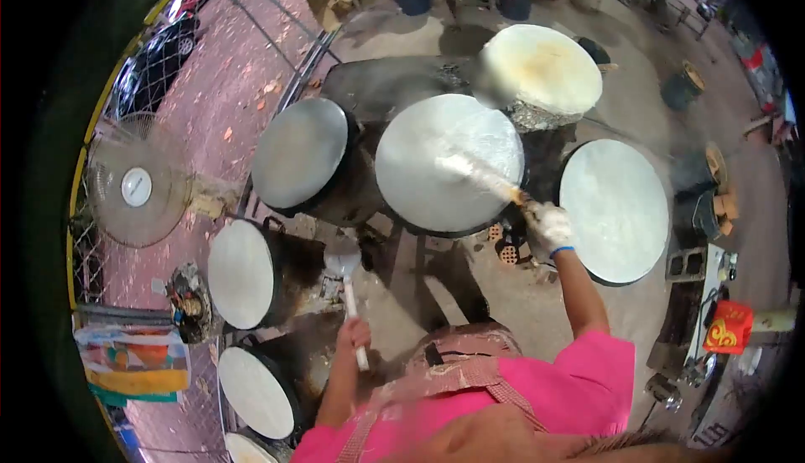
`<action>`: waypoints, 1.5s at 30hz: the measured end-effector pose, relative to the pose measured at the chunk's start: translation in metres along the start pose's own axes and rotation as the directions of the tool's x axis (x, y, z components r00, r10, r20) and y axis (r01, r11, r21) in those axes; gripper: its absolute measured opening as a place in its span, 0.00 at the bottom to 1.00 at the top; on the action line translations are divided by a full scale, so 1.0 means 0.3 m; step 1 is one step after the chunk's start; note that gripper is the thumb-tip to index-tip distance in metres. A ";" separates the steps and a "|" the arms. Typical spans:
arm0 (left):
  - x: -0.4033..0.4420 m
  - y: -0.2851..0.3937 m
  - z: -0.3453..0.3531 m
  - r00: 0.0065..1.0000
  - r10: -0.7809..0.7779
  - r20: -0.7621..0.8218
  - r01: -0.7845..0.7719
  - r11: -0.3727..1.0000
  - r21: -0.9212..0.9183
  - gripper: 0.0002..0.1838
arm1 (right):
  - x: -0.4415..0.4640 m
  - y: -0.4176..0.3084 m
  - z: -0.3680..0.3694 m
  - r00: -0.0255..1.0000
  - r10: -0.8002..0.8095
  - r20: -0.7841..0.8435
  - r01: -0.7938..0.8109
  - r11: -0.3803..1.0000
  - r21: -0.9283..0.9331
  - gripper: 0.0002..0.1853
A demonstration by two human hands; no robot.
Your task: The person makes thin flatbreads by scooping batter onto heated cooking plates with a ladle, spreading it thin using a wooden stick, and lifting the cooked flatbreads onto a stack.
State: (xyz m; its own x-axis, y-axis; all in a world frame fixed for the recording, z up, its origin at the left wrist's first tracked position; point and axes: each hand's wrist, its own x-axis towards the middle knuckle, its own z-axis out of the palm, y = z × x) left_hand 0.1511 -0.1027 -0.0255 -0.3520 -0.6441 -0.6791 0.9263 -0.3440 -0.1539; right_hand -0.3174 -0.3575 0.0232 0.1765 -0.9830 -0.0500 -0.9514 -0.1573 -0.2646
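Observation:
My right hand (549, 226), in a white glove with a blue cuff, is closed on the handle of a long pale tool (478, 175). The tool's blurred front part lies over the large round pan (419, 161) in the middle, which has a whitish, shiny surface. My bare left hand (353, 335) grips the pale handle of a scraper (342, 263). The scraper's wide metal blade points away from me, between the middle pan and the left pans.
Other round pans stand around: upper left (302, 153), right (615, 211), left (241, 274) and lower left (256, 392). A thick pale round slab (542, 69) is at the back. A fan (137, 186) stands far left; a red packet (729, 327) lies right.

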 end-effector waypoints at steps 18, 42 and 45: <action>0.446 -0.252 0.580 0.985 -0.101 0.138 0.042 0.925 0.378 0.10 | -0.420 -0.286 0.220 0.963 0.220 -0.157 -0.157 0.928 0.338 0.11; -0.375 -1.167 -0.241 0.334 0.887 -0.319 -0.796 0.084 -0.600 0.07 | -0.303 -1.164 0.432 -0.037 -0.950 0.309 0.536 0.242 0.809 0.17; -0.401 -1.530 -0.301 0.049 0.744 -0.666 -0.898 -0.259 -0.356 0.11 | -0.678 -1.316 0.505 -0.399 -0.875 0.273 0.587 -0.015 0.810 0.17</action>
State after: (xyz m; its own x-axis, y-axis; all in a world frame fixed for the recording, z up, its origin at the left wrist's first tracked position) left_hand -0.2195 0.1942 0.0621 0.7618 0.1674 -0.6258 0.1240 0.9105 0.3944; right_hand 0.0605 -0.0812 -0.0081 0.8310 0.5561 -0.0119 0.3218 -0.4982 -0.8051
